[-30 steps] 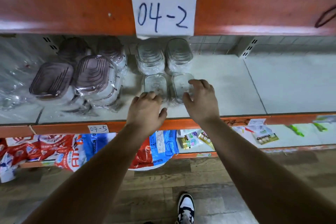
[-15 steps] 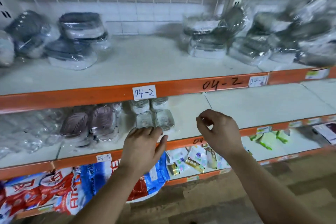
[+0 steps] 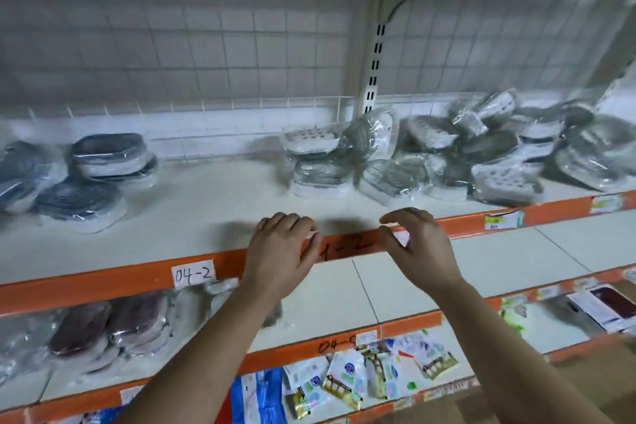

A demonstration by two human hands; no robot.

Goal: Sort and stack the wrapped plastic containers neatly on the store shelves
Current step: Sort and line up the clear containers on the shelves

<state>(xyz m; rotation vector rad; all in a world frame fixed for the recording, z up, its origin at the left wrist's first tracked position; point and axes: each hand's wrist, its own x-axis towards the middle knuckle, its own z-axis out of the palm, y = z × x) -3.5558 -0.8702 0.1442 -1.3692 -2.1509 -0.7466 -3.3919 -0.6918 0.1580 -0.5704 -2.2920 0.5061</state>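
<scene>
Left grip (image 3: pixel 282 251) released, fingers loose over the orange shelf edge (image 3: pixel 103 280). Right grip (image 3: pixel 418 248) loosely curled, grasping nothing I can see. Containers (image 3: pixel 481 155) heaped on that shelf at 2 o'clock; tidier stack (image 3: pixel 110 157) at 10 o'clock.

Two hands (image 3: pixel 280 253) (image 3: pixel 421 249), one white 04-2 label (image 3: pixel 192 274).

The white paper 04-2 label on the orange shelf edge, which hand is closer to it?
Left. The left hand is just right of the 04-2 label, over the same orange edge; the right hand is farther right, beyond it.
</scene>
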